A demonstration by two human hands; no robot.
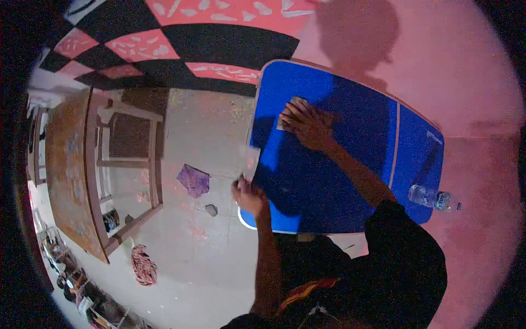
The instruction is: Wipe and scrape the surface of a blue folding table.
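Note:
A blue table [350, 137] with a pale rim stands against a pink wall. My right hand [307, 123] lies flat on it near the far left corner, pressing down a small pale sheet [286, 118] that peeks out under the fingers. My left hand [247, 193] is at the table's left edge, fingers pinched on a thin clear sheet [251, 159] that stands up from the edge.
A clear plastic bottle [428, 196] lies at the table's right edge. To the left stands a wooden table [68, 164]. On the concrete floor lie a purple wrapper [193, 180], a small grey scrap [211, 209] and a pink cloth bundle [143, 265].

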